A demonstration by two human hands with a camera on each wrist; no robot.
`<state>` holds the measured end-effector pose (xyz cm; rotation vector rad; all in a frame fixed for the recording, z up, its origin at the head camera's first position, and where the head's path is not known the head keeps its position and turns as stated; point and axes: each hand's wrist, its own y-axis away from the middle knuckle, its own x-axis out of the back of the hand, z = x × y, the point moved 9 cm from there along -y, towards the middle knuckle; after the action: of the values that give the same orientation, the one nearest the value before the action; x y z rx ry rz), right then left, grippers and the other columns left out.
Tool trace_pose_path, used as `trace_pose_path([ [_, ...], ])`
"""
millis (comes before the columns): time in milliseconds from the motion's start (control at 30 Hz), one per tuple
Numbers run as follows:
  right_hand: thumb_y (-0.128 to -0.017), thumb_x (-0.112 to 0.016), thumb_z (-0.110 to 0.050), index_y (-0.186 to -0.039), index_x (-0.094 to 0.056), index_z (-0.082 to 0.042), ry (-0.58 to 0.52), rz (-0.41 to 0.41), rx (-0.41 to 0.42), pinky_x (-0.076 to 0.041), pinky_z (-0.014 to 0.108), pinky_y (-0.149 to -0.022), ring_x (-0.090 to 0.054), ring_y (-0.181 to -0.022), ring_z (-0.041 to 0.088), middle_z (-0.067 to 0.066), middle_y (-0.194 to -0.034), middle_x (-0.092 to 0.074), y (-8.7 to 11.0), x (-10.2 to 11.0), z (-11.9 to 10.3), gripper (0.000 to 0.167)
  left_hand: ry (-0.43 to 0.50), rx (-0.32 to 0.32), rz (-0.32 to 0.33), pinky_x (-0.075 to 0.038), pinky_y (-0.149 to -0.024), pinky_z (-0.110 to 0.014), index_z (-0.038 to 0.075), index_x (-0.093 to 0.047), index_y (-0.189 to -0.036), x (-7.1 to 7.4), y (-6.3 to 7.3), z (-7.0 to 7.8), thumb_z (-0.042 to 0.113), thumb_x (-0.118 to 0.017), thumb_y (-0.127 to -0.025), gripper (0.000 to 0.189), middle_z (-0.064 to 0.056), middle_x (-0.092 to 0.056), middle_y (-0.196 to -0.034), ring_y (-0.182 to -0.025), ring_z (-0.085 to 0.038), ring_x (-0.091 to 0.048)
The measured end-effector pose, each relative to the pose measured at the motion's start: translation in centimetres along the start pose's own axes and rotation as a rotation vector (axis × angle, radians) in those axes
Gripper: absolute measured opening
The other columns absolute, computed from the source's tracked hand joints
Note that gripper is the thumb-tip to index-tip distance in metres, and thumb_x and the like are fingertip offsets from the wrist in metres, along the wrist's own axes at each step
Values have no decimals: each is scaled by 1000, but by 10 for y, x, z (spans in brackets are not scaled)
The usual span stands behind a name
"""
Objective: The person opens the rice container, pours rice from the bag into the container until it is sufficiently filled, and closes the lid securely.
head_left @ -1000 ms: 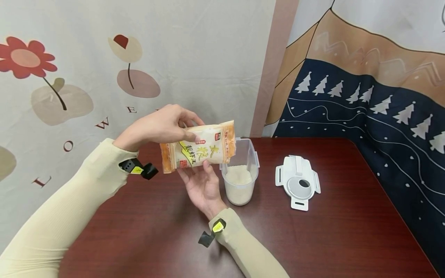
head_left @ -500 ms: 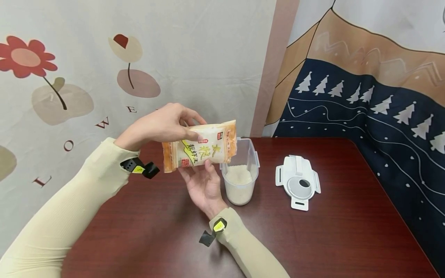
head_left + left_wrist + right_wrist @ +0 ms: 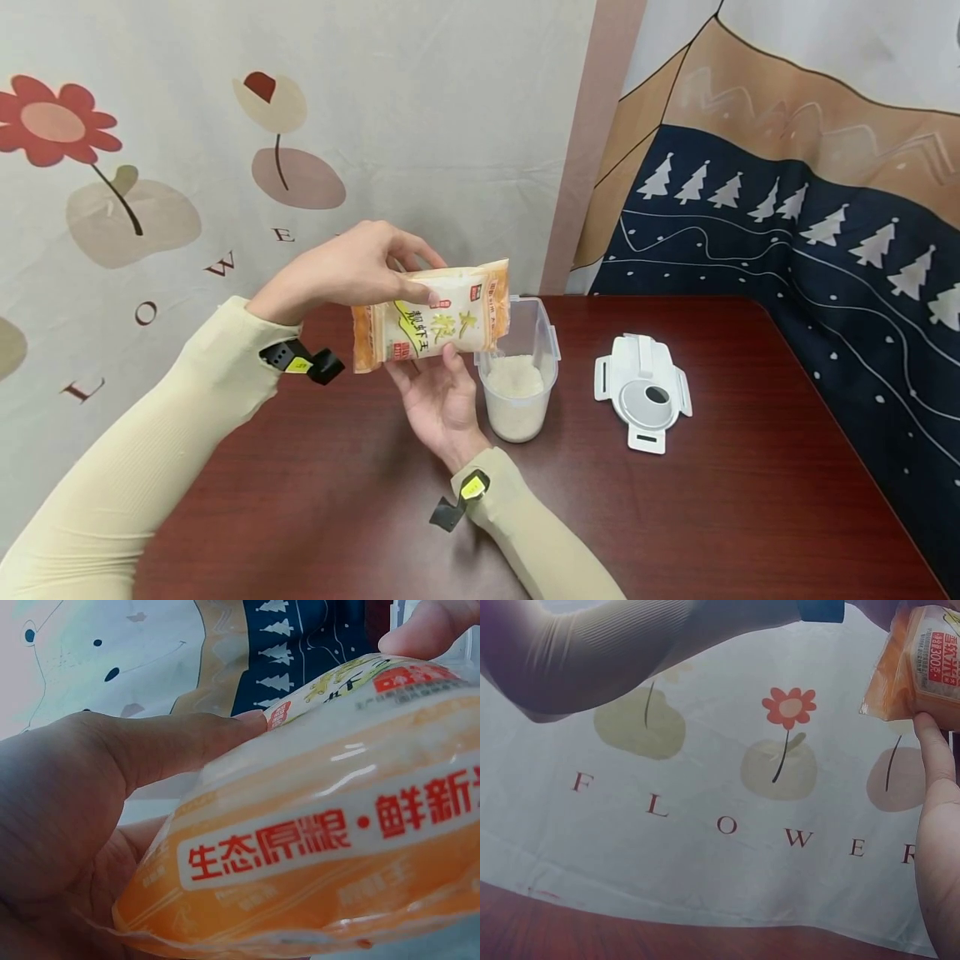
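Note:
A white and orange bag of rice (image 3: 431, 325) is held level above the table, its right end over the near rim of a clear plastic container (image 3: 546, 379). White rice (image 3: 516, 379) fills the container's lower part. My left hand (image 3: 348, 271) grips the bag from above, thumb across its printed front. From below, my right hand (image 3: 442, 412) holds it, thumb on the front and other fingers mostly hidden behind. The left wrist view shows the bag's orange end (image 3: 322, 855) close up. I cannot tell whether grains are falling.
Right of the container, a white lid (image 3: 647, 404) with side clips lies on the dark red table (image 3: 720, 517). Printed cloth (image 3: 480, 108) hangs behind, and a navy and tan cloth (image 3: 720, 242) runs along the right side.
Both hands and the bag have shifted very slightly to the right since one second ago. Over the last half second they stay almost still. The container and lid have not moved.

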<state>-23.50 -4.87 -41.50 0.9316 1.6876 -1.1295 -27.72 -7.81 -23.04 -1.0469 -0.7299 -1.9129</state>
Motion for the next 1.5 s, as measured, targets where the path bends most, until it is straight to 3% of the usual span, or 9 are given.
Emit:
trace_pose_path([
  [1500, -88, -80, -36, -147, -47, -22, 3, -9, 5, -46, 34, -115, -59, -127, 17, 1, -142, -59, 0, -5, -3, 69, 11, 19, 40, -53, -77, -33, 25, -76, -114, 5, 2, 2, 32, -83, -86, 30, 2, -79, -101, -87, -16, -71],
])
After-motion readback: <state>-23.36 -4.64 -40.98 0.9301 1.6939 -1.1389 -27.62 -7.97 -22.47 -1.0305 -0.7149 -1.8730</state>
